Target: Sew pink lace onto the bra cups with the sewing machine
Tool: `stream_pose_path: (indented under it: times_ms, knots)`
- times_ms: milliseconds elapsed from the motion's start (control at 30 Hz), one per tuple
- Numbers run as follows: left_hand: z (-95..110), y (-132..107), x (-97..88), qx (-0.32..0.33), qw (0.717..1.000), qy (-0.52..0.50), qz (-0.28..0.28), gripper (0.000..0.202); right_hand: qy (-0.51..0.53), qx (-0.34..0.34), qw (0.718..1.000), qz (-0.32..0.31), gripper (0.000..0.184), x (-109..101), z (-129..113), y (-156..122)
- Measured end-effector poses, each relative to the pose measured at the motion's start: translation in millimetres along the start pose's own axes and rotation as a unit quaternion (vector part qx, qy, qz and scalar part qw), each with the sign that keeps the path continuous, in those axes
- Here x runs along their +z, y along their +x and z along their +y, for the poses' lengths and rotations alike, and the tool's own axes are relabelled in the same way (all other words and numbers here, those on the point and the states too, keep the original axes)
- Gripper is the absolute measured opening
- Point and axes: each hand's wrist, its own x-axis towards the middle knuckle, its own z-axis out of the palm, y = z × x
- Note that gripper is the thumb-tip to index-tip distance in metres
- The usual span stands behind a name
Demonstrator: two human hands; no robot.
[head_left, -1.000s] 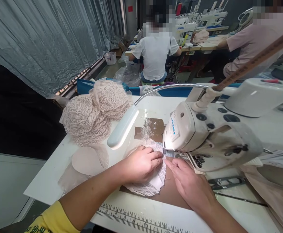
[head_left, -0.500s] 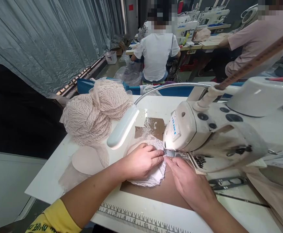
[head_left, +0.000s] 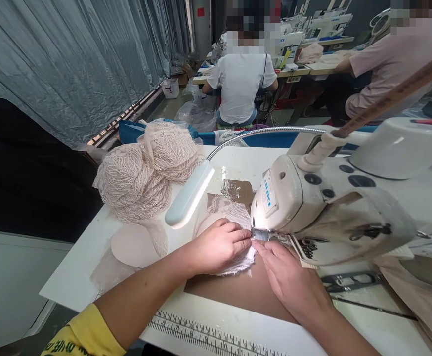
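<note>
A white lace piece (head_left: 234, 213) lies on the table under the presser foot of a white sewing machine (head_left: 312, 202). My left hand (head_left: 219, 246) rests on top of the lace, fingers curled and pressed down on it just left of the needle. My right hand (head_left: 288, 279) lies flat on the brown patch of the table (head_left: 238, 289), its fingertips touching the lace edge right at the foot. The needle itself is hidden by the machine head.
A pile of beige lace cups (head_left: 145, 168) sits at the back left, with a plain foam cup (head_left: 134, 244) before it. A gooseneck lamp (head_left: 190, 195) hangs over the work. A ruler strip (head_left: 208, 336) runs along the near edge. Two people sit at machines beyond.
The lace has fed back under the foot: less of it shows near my hands and more behind the needle. Both hands have stayed at the foot.
</note>
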Motion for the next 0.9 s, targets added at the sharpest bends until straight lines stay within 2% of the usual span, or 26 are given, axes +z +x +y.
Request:
stream_pose_path:
  times_ms: [300, 500, 700, 900]
  knots:
    - [-5.1, 2.2, -3.7, -0.012, 1.0, -0.026, 0.009, 0.035, 0.069, -0.015, 0.997, -0.028, 0.039, -1.7, 7.3, 1.6]
    - [-8.8, 2.9, -1.9, -0.036, 0.999, -0.004, 0.023, 0.031, 0.062, -0.004, 0.997, -0.044, 0.04, 0.9, 5.6, 2.8]
    - [-3.3, -0.1, -3.4, -0.043, 0.998, 0.01, 0.033, 0.029, 0.026, 0.013, 1.0, -0.007, 0.038, 1.4, 4.2, 3.2]
    - [3.6, -3.6, -11.4, -0.01, 1.0, -0.008, 0.011, 0.034, 0.056, 0.05, 0.997, 0.017, 0.035, -2.4, 5.7, 4.4]
